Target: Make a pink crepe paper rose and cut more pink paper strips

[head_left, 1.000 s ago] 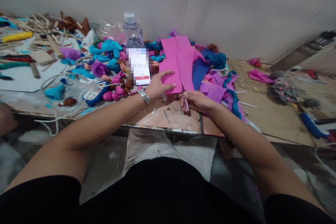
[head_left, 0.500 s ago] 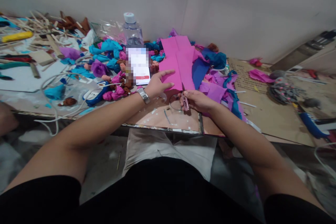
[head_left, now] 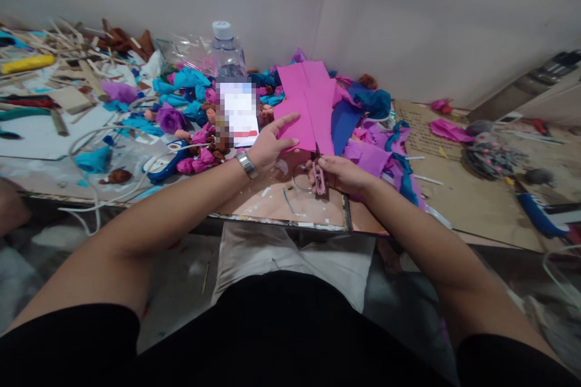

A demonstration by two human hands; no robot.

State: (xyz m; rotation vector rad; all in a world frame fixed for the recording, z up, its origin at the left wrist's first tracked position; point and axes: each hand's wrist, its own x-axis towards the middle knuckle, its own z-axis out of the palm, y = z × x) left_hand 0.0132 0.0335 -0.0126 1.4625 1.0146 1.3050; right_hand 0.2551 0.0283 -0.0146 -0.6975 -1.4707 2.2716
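Note:
My left hand (head_left: 271, 142), with a metal watch (head_left: 246, 164) on the wrist, grips the lower left part of a bright pink sheet of paper (head_left: 302, 112). Its thumb and index finger lie on top of the sheet; the other fingers are mostly hidden. A small pair of pink-handled scissors (head_left: 320, 181) is held in my right hand (head_left: 340, 174), its dark blades at the sheet's lower edge. Dark blue paper (head_left: 345, 124) shows just right of the pink sheet. Below the hands, a clear round object (head_left: 302, 177) rests on the table.
Left of the hands stand a lit phone (head_left: 238, 113) and a plastic bottle (head_left: 229, 51), among crumpled paper flowers (head_left: 172, 118). A blue-and-white glue gun (head_left: 163, 163) with its looping cable lies farther left. Cardboard (head_left: 436, 169) covers the table at right, with a grey bundle (head_left: 485, 154).
The pink sheet and my left hand have shifted slightly left. The scissors stay at the sheet's lower edge, their handles turned a little.

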